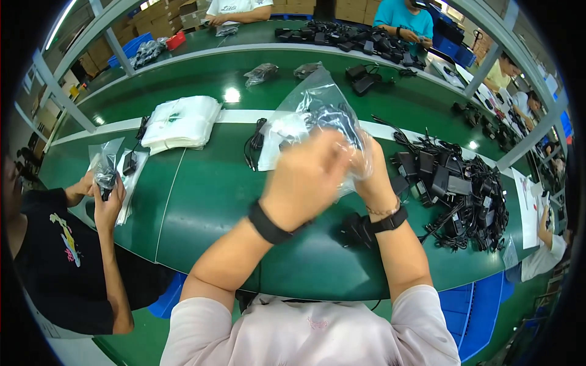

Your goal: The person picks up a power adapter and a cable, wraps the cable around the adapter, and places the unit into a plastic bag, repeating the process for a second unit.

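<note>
A clear plastic bag [311,91] with a dark, coiled cable or adapter [339,119] inside is up in front of me over the green table. My right hand [371,168] is closed around the bag's right side, its fingers partly behind the plastic. Across the front of the bag lies my left hand [308,174], smeared by motion; its fingers look curled, but their grip is unclear. White sheets or bags [266,155] lie just beyond it. A black adapter [354,230] rests on the table below my right wrist.
To the right is a tangled pile of black power adapters [455,186]. A stack of white bags [183,119] lies at the left. Bagged items [261,74] sit beyond the white strip, under a grey metal rail [244,44]. At far left, a co-worker's hands [108,198] hold a bagged item.
</note>
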A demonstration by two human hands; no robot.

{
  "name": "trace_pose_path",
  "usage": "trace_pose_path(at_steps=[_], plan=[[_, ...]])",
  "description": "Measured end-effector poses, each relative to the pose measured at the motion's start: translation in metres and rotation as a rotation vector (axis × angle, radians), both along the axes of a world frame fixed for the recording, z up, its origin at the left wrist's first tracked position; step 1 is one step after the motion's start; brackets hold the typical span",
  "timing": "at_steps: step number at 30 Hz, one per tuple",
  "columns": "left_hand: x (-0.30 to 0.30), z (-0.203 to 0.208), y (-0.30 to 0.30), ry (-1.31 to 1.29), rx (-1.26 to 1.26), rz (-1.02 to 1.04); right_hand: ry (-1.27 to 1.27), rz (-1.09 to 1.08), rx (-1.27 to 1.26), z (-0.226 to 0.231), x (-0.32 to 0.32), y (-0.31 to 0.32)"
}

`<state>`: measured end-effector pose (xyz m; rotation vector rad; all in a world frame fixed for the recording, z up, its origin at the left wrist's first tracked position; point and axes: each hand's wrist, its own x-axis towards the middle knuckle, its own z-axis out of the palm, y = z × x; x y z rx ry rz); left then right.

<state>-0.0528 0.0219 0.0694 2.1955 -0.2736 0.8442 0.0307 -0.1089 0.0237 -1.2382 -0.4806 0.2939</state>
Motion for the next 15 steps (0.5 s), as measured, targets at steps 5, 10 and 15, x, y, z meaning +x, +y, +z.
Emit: trace_pose_path(at_steps=[5, 10, 15], plan=[[0.021, -0.012, 0.079, 0.276, -0.488, -0.039, -0.102, 0.229, -0.229, 0.018, -0.019, 0.012], [0.008, -0.057, 0.025, 0.229, -1.182, -0.37, -0.172, -0.008, -0.154, -0.013, -0.038, 0.032], [0.003, -0.078, 0.032, 0.331, -1.074, -0.441, -0.263, 0.101, -0.409, -0.027, -0.034, 0.023]])
